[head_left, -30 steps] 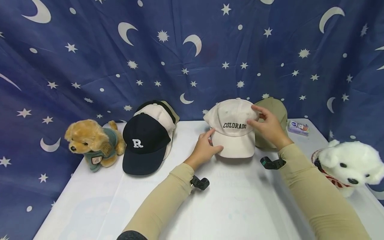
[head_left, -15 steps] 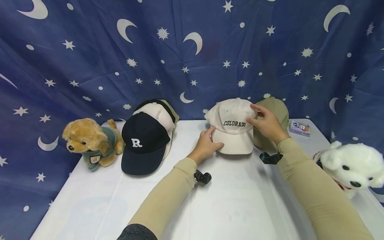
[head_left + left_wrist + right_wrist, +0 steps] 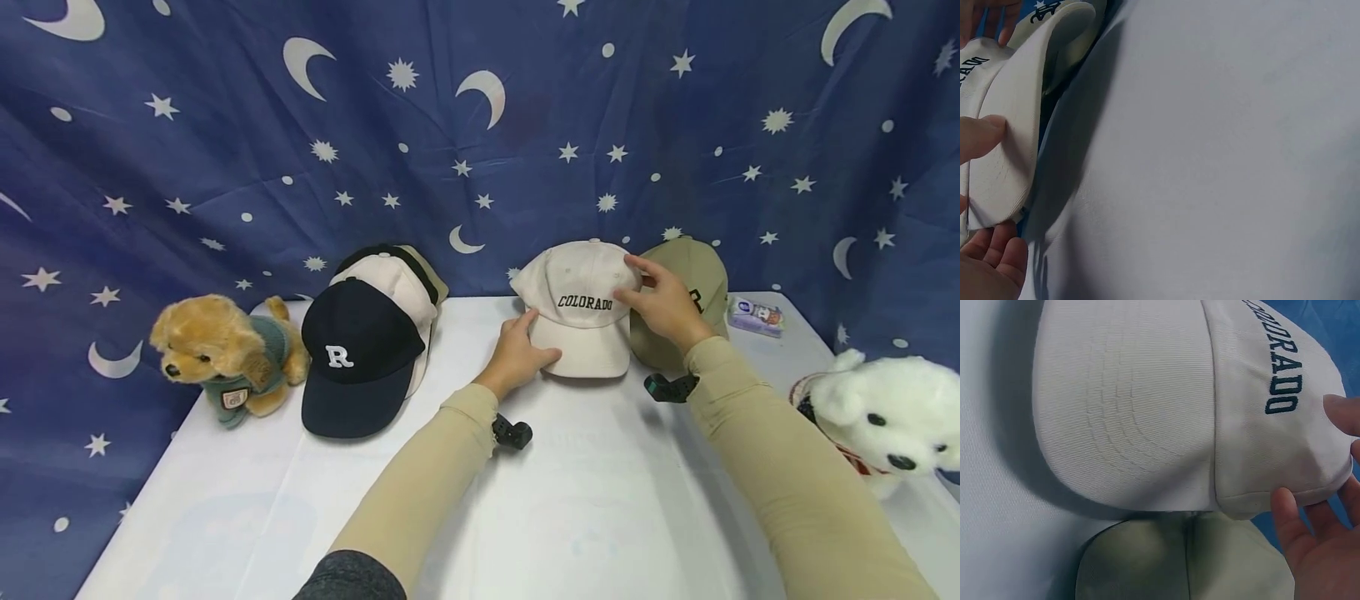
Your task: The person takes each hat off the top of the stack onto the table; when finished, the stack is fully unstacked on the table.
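Observation:
Both hands are on a cream baseball cap point(image 3: 587, 287) with COLORADO across its front, brim toward me. My left hand point(image 3: 517, 358) holds the brim's left edge; in the left wrist view the thumb lies on top of the brim point(image 3: 1013, 150) and fingers curl at its edge. My right hand point(image 3: 663, 304) grips the right side of the crown point(image 3: 1272, 456), thumb on the front and fingers along the side. Behind and right of it sits an olive cap point(image 3: 708, 271), partly hidden by the right hand, with part of a dark letter showing.
At left, a navy cap point(image 3: 358, 333) with a white R fronts several overlapping caps. A brown plush dog point(image 3: 206, 342) stands beside them. On the right are a small purple packet point(image 3: 756, 317) and a white plush dog point(image 3: 885, 408). A starry blue curtain point(image 3: 405, 125) hangs behind the white table point(image 3: 592, 500).
The cream cap, held by both hands, has shifted slightly backward. My left hand has moved a little back and right with it. A dark letter on the olive cap has come into view.

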A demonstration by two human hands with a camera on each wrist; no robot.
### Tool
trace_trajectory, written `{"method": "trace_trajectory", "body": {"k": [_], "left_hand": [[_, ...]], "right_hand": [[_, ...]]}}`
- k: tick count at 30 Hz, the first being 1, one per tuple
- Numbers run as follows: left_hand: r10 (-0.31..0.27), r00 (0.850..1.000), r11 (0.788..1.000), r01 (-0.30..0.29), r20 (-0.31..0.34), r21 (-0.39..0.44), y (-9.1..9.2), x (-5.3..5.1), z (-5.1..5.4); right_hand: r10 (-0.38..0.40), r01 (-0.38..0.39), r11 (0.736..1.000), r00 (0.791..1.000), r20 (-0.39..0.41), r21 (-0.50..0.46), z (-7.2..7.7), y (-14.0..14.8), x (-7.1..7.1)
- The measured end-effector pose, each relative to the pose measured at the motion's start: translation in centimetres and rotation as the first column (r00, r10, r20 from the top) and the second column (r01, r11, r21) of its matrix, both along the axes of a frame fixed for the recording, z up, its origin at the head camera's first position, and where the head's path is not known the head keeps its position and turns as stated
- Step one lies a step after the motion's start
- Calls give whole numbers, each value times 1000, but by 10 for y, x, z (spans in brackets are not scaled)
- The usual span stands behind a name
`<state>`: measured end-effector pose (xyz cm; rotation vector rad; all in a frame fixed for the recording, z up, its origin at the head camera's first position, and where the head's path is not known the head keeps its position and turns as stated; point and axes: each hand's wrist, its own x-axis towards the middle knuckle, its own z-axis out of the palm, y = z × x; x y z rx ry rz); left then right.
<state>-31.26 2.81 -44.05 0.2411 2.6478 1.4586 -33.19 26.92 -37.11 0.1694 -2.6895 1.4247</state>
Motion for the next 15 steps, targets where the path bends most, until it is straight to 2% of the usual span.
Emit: {"method": "trace_trajectory", "body": {"k": [15], "left_hand": [[24,998,1000,-25,57,17,8,-9,-2]], "right_hand": [[-5,5,1000,1000,25,-8,-5,2,-11]]}}
